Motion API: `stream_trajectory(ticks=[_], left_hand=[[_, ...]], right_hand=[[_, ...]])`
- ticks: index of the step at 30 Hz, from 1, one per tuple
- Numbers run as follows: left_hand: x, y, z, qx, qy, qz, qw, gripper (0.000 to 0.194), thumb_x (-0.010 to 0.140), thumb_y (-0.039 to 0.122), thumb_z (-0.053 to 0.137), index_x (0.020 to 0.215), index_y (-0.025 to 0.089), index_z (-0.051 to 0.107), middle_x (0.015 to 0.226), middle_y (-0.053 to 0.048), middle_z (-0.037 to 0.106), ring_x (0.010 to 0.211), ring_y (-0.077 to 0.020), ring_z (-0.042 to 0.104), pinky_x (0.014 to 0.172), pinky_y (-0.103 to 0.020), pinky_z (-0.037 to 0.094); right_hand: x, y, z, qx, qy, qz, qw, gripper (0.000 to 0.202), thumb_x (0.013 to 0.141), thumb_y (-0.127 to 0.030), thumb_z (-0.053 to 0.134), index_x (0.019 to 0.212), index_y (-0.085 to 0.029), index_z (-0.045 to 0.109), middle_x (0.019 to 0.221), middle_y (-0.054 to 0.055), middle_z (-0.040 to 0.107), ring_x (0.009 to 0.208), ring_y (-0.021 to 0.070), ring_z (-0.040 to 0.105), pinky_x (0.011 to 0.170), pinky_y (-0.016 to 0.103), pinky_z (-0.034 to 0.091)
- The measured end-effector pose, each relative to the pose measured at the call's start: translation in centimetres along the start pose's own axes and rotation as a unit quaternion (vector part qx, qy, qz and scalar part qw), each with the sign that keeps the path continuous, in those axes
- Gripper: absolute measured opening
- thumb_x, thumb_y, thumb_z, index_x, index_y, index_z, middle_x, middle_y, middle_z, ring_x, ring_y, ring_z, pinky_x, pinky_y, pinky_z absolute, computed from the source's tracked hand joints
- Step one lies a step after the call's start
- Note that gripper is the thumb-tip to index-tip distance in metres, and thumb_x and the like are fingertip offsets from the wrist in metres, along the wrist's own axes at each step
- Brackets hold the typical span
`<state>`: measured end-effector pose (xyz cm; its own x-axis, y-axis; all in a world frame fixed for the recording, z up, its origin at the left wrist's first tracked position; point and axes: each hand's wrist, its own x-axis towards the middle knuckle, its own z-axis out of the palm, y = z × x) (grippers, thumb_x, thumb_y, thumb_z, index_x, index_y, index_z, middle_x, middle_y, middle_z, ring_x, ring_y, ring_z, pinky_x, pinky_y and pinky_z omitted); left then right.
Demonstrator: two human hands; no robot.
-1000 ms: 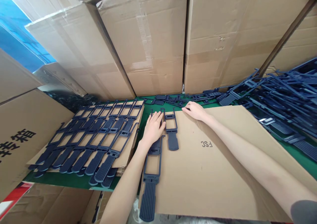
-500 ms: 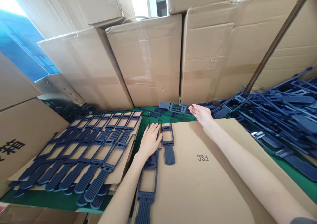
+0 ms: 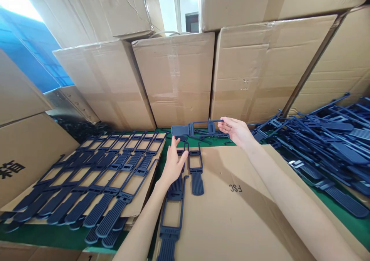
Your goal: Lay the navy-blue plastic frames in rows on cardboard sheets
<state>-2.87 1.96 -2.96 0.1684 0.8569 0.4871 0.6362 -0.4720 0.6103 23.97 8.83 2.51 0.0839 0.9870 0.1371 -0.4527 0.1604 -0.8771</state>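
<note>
My right hand [image 3: 237, 133] is closed on the frame end of a dark blue plastic bracket [image 3: 190, 129]. The bracket is held sideways above the cardboard's far edge, its flat paddle end pointing left. Fingers spread and thumb apart, my left hand [image 3: 174, 161] hovers just below that paddle end with nothing in its grip. It partly hides a bracket at the left edge of the cardboard sheet [image 3: 225, 222]. Beside it on the sheet lies a bracket with a ribbed paddle [image 3: 197, 183], and a further one [image 3: 169, 234] lies nearer me.
On the left, several brackets lie in overlapping rows on another cardboard sheet [image 3: 138, 203]. A tangled heap of brackets [image 3: 329, 138] fills the right side of the green table surface [image 3: 357, 230]. Large cardboard boxes [image 3: 176, 84] stand stacked along the back.
My right hand has brought the bracket left and raised it towards me. My left hand has lifted from the cardboard's edge and spread its fingers. The view has tilted slightly up.
</note>
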Motion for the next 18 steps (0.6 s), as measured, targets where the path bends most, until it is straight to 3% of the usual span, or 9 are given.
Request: stream_trajectory(ticks=[4,7,10,15,18], left_hand=[[0.3,1.4,-0.3,-0.231,0.070,-0.038,0.970,0.062,0.097,0.048,0.033,0.150,0.022,0.013,0.135,-0.011,0.054,0.127,-0.0212,0.048,0.105,-0.038,0.040],[0.4,2.2,-0.6,-0.359,0.023,-0.090,0.929,0.064,0.091,0.052,0.048,0.142,0.017,0.035,0.105,-0.011,0.069,0.094,-0.0242,0.068,0.075,-0.034,0.055],[0.5,2.6,-0.8,-0.431,-0.033,-0.111,0.895,0.052,0.085,0.049,0.059,0.121,0.010,0.058,0.091,-0.012,0.071,0.070,-0.0205,0.068,0.056,-0.028,0.051],[0.4,2.8,-0.7,-0.477,-0.021,-0.130,0.869,0.034,0.085,0.042,0.063,0.098,0.011,0.068,0.091,-0.012,0.072,0.073,-0.0171,0.067,0.065,-0.027,0.052],[0.4,2.9,-0.4,-0.484,-0.010,-0.140,0.863,0.033,0.086,0.042,0.062,0.094,0.011,0.070,0.094,-0.012,0.072,0.081,-0.0184,0.068,0.069,-0.027,0.053]], right_hand=[[-1.2,-1.9,1.0,-0.060,-0.050,-0.030,0.997,0.028,0.068,-0.037,0.081,0.081,-0.015,0.069,0.070,0.004,0.070,0.064,0.0134,0.067,0.063,0.023,0.057],[-1.8,-2.4,1.6,-0.071,-0.065,-0.047,0.994,0.035,0.064,-0.042,0.083,0.081,-0.015,0.070,0.069,0.004,0.070,0.061,0.0116,0.065,0.060,0.020,0.056],[-2.0,-2.4,1.8,-0.076,-0.058,-0.046,0.994,0.035,0.065,-0.043,0.082,0.080,-0.015,0.069,0.069,0.004,0.070,0.061,0.0121,0.065,0.060,0.021,0.055],[-1.7,-2.1,1.4,-0.148,-0.057,-0.077,0.984,0.036,0.071,-0.043,0.075,0.093,-0.016,0.066,0.083,0.007,0.072,0.076,0.0178,0.069,0.071,0.029,0.054],[-2.0,-1.8,1.6,-0.270,-0.041,-0.146,0.951,0.036,0.073,-0.041,0.072,0.098,-0.016,0.062,0.083,0.007,0.072,0.081,0.0206,0.067,0.079,0.036,0.051]])
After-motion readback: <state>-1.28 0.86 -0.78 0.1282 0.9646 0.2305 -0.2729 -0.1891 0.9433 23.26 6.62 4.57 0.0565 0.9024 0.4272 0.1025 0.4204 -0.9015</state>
